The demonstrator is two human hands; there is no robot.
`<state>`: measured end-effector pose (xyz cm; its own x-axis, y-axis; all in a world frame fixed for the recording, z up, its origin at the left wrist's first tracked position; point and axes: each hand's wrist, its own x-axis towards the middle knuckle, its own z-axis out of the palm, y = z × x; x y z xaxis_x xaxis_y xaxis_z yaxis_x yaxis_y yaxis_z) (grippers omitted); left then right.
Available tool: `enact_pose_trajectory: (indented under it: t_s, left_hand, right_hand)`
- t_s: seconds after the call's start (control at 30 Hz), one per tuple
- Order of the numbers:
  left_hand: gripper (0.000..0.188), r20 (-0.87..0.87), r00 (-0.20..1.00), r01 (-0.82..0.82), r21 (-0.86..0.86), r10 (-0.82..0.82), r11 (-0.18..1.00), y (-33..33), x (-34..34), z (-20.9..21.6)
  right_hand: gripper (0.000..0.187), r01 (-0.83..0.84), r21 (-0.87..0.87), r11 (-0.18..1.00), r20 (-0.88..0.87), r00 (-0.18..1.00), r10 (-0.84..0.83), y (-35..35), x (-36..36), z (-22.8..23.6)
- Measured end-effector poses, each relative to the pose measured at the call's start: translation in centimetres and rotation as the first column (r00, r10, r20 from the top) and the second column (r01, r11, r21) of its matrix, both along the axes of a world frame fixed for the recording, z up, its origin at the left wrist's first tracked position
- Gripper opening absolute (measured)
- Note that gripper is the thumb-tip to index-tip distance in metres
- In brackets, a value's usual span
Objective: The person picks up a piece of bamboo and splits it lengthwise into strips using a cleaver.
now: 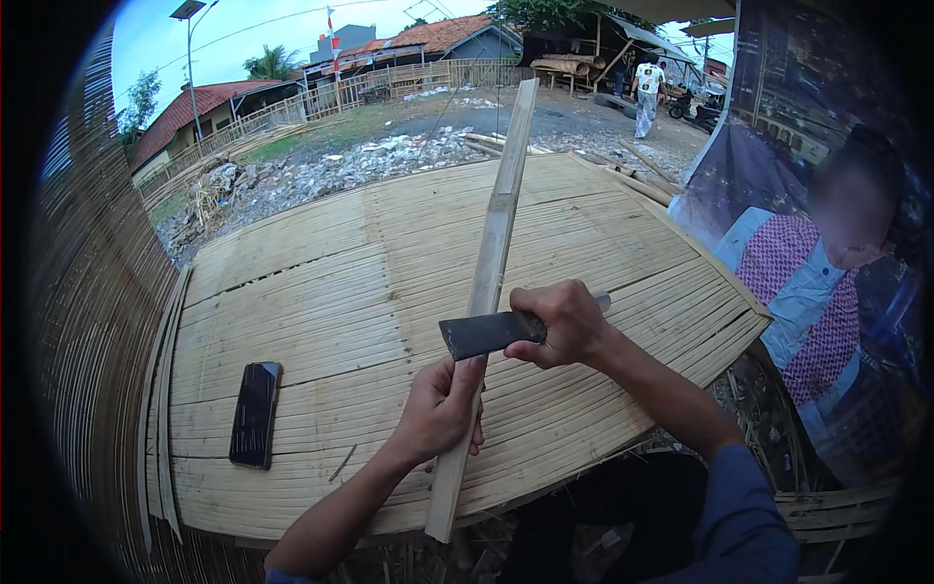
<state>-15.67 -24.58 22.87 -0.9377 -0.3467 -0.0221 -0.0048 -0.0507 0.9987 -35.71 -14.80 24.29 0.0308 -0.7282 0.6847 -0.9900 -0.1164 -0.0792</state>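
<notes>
A long split bamboo strip (pixel 496 219) slants up and away across the slatted bamboo table (pixel 321 341); a node shows partway along it. Near its lower end my left hand (pixel 438 413) is wrapped round the strip, the thumb lying along it. My right hand (pixel 564 326) grips a wide-bladed knife (pixel 479 335) by its handle, the end of which sticks out past the fist. The dark, square-tipped blade lies crosswise over the strip, just above my left thumb. Whether the edge bites into the bamboo is hidden.
A dark smartphone (pixel 256 416) lies on the table at left, with a small sliver (pixel 342 463) nearby. Woven bamboo screening (pixel 88 321) stands along the left. A printed banner (pixel 778 146) with a person's picture hangs at right. Beyond, a person (pixel 647 92) is by a shed past rubble (pixel 389 156).
</notes>
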Motion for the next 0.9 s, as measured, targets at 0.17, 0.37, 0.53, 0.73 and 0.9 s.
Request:
enact_pose_trajectory:
  t_s: [0.17, 0.37, 0.53, 0.73, 0.9]
  left_hand:
    - [0.037, 0.021, 0.999, -0.036, -0.028, 0.037, 0.999, -0.3, -0.3, 0.0]
    - [0.037, -0.044, 0.999, -0.009, -0.023, 0.008, 1.0, -0.2, 0.0, -0.4]
    - [0.036, -0.052, 0.999, 0.001, -0.039, -0.003, 0.999, -0.3, -0.1, -0.5]
    - [0.035, -0.004, 0.999, 0.033, -0.072, -0.034, 0.997, -0.1, -0.2, 0.0]
    - [0.034, -0.028, 0.997, 0.068, -0.088, -0.071, 0.994, -0.2, -0.1, -0.6]
  right_hand:
    - [0.062, 0.193, -0.051, 0.98, 0.068, 0.979, -0.19, -1.1, -1.1, 0.8]
    - [0.061, -0.08, 0.035, 0.996, -0.186, 0.979, 0.085, -0.4, -1.1, 0.5]
    - [0.059, 0.049, 0.004, 0.999, -0.018, 0.999, -0.048, -0.7, -1.9, 0.4]
    - [0.064, 0.31, -0.05, 0.949, 0.167, 0.94, -0.298, -0.9, -3.8, 1.4]
    - [0.061, -0.227, 0.07, 0.971, -0.219, 0.946, 0.237, -0.4, -3.3, 0.4]
